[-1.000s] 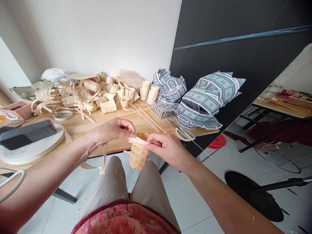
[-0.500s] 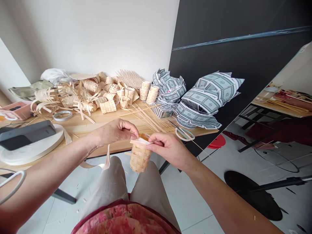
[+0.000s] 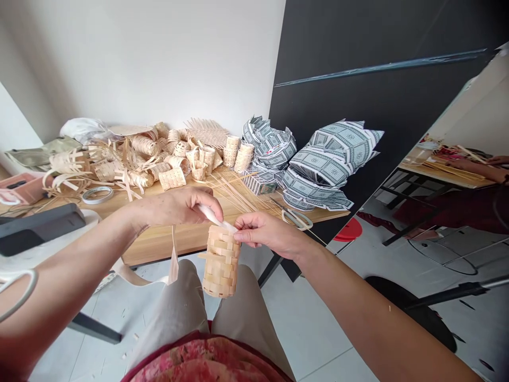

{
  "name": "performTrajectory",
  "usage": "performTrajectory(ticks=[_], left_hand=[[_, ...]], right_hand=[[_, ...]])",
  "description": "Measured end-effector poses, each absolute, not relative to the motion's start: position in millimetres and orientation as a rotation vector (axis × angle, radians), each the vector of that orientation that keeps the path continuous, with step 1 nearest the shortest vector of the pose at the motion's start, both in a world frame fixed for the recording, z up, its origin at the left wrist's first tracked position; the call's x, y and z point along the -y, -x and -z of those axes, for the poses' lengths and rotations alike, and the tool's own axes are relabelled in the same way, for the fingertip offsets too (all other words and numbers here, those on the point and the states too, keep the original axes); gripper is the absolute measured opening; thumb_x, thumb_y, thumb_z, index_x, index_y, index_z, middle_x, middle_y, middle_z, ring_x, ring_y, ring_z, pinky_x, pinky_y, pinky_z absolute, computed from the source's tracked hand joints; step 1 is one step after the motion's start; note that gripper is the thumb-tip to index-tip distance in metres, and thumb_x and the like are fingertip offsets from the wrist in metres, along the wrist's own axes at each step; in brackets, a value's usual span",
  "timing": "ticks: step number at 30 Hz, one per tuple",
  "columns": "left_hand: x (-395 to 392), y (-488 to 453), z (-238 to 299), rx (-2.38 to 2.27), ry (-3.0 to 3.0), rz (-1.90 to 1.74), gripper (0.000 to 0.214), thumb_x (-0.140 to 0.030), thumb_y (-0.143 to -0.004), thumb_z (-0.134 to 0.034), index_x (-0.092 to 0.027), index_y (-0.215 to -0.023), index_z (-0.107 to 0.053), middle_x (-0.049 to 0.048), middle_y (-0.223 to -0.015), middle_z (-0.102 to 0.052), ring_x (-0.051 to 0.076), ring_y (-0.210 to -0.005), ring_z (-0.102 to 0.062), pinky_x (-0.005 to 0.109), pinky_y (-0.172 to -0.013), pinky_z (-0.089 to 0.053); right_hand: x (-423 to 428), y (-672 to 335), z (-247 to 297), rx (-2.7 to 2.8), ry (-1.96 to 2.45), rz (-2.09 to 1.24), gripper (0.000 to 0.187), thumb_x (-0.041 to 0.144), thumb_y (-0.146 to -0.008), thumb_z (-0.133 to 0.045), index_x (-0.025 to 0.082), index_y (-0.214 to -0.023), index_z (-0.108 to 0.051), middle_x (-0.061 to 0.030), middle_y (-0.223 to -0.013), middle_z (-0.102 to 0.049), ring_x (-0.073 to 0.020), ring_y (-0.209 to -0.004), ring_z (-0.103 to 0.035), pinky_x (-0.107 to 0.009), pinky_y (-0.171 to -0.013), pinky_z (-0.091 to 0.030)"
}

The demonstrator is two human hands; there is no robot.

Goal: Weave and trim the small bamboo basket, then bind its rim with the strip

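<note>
A small woven basket (image 3: 221,261) of pale wood strips hangs above my knees, beyond the table's front edge. My right hand (image 3: 254,229) pinches its rim at the right, thumb outside, with the end of a whitish ribbon-like strip (image 3: 211,213) under the fingers. The strip lies along the rim and rises into my left hand (image 3: 191,206), whose fingers are closed on it. From there its long tail (image 3: 174,260) drops and loops to the left over the table edge. A short splint end sticks out from the basket's left side.
On the wooden table (image 3: 159,245) lie several woven baskets (image 3: 173,179), loose splints (image 3: 234,192), scissors (image 3: 296,217), a tape roll (image 3: 97,194) and a dark device (image 3: 42,228). Folded-paper pieces (image 3: 326,164) lean at a black panel (image 3: 382,32). Another person's arm (image 3: 473,167) shows far right.
My left hand has lifted slightly away from the rim, drawing the strip up taut. The basket hangs a little lower and further left. A co-worker's arm has come into view at right.
</note>
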State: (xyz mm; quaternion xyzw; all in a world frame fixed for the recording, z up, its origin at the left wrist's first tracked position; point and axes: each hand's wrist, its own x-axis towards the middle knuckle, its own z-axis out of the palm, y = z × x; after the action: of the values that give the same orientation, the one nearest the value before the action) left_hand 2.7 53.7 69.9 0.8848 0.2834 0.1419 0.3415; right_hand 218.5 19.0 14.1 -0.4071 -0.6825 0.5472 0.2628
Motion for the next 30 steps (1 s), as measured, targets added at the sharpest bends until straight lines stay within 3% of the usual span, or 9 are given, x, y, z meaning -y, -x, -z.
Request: performTrajectory(ticks=[7, 13, 18, 23, 27, 30], left_hand=[[-63.1, -12.3, -55.5, -0.697, -2.218, -0.529, 0.014, -0.028, -0.073, -0.061, -0.016, -0.069, -0.068, -0.0002, -0.072, -0.055, 0.01, -0.066, -0.05, 0.018, -0.064, -0.039], [-59.8, -14.6, -42.7, -0.823, -1.939, -0.633, 0.022, -0.037, -0.08, -0.052, -0.015, -0.079, -0.059, -0.0019, -0.07, -0.048, 0.008, -0.058, -0.043, 0.016, -0.047, -0.035], [-70.4, -8.8, -25.6, -0.746, -1.767, -0.768, 0.018, -0.036, -0.083, -0.05, -0.018, -0.083, -0.052, -0.0041, -0.072, -0.047, 0.008, -0.059, -0.049, 0.02, -0.059, -0.044], [-93.8, 3.9, -16.0, -0.707, -1.704, -0.765, 0.021, -0.025, -0.074, -0.063, -0.016, -0.094, -0.062, 0.0018, -0.087, -0.059, 0.011, -0.078, -0.054, 0.023, -0.073, -0.043], [-113.9, 13.2, -2.4, -0.758, -1.616, -0.86, 0.02, -0.023, -0.07, -0.066, -0.016, -0.089, -0.067, 0.0037, -0.09, -0.064, 0.013, -0.083, -0.056, 0.025, -0.078, -0.042], [-126.1, 19.3, 9.7, -0.798, -1.608, -0.902, 0.022, -0.022, -0.07, -0.067, -0.017, -0.092, -0.067, 0.0041, -0.095, -0.064, 0.013, -0.084, -0.056, 0.025, -0.079, -0.042]], right_hand=[[-30.3, -218.9, -22.6, 1.923, 1.052, -1.538, 0.017, 0.029, -0.067, -0.063, 0.014, -0.068, -0.054, 0.0056, -0.06, -0.045, -0.0066, -0.055, -0.037, -0.022, -0.052, -0.027], [-49.4, -219.5, -29.6, 2.036, 1.036, -1.345, 0.014, 0.025, -0.066, -0.062, 0.015, -0.068, -0.053, 0.0064, -0.062, -0.043, -0.0071, -0.058, -0.037, -0.022, -0.056, -0.027], [-82.2, -217.2, -28.4, 2.151, 0.964, -1.187, 0.013, 0.026, -0.068, -0.06, 0.015, -0.069, -0.053, 0.0058, -0.065, -0.044, -0.0085, -0.062, -0.04, -0.023, -0.06, -0.029], [-117.2, -202.9, -24.3, 2.245, 0.914, -1.149, 0.016, 0.026, -0.068, -0.062, 0.015, -0.064, -0.051, 0.0081, -0.058, -0.032, -0.0069, -0.056, -0.031, -0.022, -0.054, -0.023], [-136.0, -191.7, -20.3, 2.21, 0.906, -1.075, 0.019, 0.025, -0.069, -0.061, 0.016, -0.085, -0.056, 0.0082, -0.06, -0.035, -0.0072, -0.055, -0.035, -0.02, -0.053, -0.027], [-152.7, -193.6, -8.9, 2.042, 1.018, -0.879, 0.025, 0.033, -0.08, -0.047, 0.018, -0.099, -0.053, 0.0051, -0.066, -0.045, -0.0091, -0.061, -0.046, -0.02, -0.057, -0.036]])
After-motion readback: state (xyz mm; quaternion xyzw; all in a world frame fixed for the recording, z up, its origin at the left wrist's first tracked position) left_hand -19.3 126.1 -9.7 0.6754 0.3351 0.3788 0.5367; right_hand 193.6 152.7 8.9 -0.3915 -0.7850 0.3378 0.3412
